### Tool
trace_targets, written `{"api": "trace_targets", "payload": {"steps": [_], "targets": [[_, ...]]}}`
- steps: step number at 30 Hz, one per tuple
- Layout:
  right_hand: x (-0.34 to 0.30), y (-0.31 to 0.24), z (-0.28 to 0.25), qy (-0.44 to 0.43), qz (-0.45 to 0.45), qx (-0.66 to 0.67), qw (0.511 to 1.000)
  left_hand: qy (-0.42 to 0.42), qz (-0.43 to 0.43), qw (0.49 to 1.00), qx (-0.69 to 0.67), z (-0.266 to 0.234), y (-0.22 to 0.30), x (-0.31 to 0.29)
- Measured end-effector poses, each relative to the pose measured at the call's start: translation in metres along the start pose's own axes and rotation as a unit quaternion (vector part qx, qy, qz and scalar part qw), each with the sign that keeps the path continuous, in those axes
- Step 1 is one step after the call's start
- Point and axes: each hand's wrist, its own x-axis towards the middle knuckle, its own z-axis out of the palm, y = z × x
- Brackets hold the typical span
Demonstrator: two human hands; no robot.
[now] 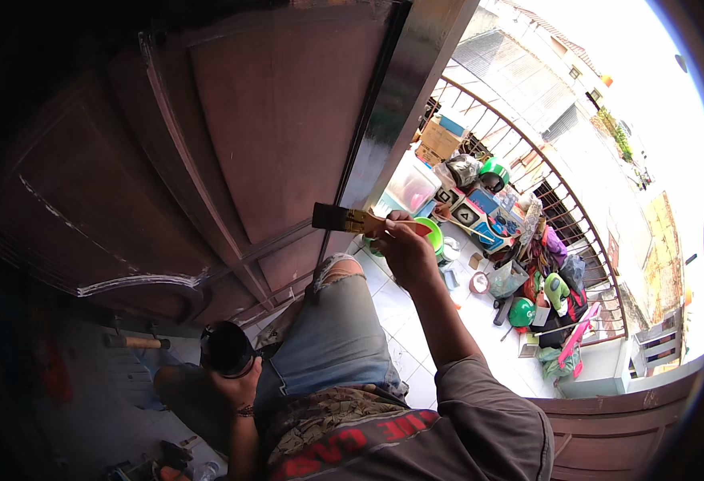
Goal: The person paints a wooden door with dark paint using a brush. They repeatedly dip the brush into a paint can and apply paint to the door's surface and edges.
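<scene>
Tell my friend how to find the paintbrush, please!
Look for the big brown door filling the upper left. By its right side, the right hand holds out the paintbrush. Unlike the round dark container in the left hand, it is flat, with dark bristles and a gold-coloured band.

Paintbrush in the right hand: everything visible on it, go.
The paintbrush is flat and broad, with dark bristles and a yellowish, dark-smudged band. The right hand grips its handle, mostly hiding it. It lies nearly level across the picture, bristles pointing left. The bristles overlap the brown door in view; whether they touch it is unclear.
</scene>
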Motion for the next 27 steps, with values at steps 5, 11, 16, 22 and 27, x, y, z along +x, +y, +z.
{"api": "trace_targets", "payload": {"steps": [5, 11, 16, 22, 27], "targets": [[0.032, -0.097, 0.056, 0.005, -0.475, -0.538, 0.696, -0.023, -0.015, 0.999, -0.019, 0.005, 0.008, 0.017], [0.091, -0.146, 0.106, -0.053, -0.679, -0.623, 0.385, 0.004, 0.028, 0.999, 0.043, 0.007, -0.021, 0.012], [0.098, -0.103, 0.061, -0.122, -0.543, -0.738, 0.381, 0.006, 0.019, 0.999, 0.034, 0.011, -0.007, 0.013], [0.082, -0.102, 0.061, -0.242, -0.360, -0.713, 0.552, -0.022, -0.051, 0.995, 0.077, 0.008, -0.017, 0.008], [0.107, -0.181, 0.108, -0.082, -0.463, -0.662, 0.584, 0.011, -0.019, 0.999, 0.038, 0.012, -0.021, 0.006]]}}
